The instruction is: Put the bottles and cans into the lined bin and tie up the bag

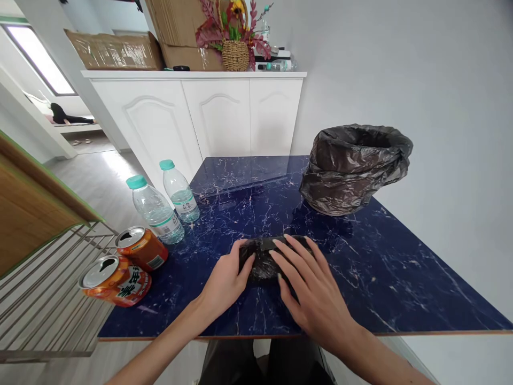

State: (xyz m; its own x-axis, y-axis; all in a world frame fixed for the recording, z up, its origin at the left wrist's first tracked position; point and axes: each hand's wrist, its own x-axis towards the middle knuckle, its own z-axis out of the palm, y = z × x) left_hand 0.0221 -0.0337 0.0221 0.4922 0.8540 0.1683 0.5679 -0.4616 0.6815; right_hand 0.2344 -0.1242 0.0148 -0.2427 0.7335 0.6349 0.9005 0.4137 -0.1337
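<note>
- One wide desk (372, 278), glossy dark blue with pale marbled veins, carries a black bundle (262, 262) near its front edge, between two hands: the left hand (225, 275) clasps its left end, thumb over the surface; the right hand (316, 286) lies across the right part, fingers spread, hiding some of it, and I cannot tell whether that grip is squeezing
- White cabinet (224, 115) beyond the far edge, with arched panels moulded into its doors
- Black bag (348, 176) past the right hand, thin crumpled plastic, its round mouth gaping upward
- Two clear bottles (156, 211) with turquoise caps, upright along the left side, well apart from the bundle, partly filled
- Two orange cans (116, 280), shiny metal cylinders with opened tops, nearer on that side
- The bundle itself: oblong, wrinkled, shiny plastic
</note>
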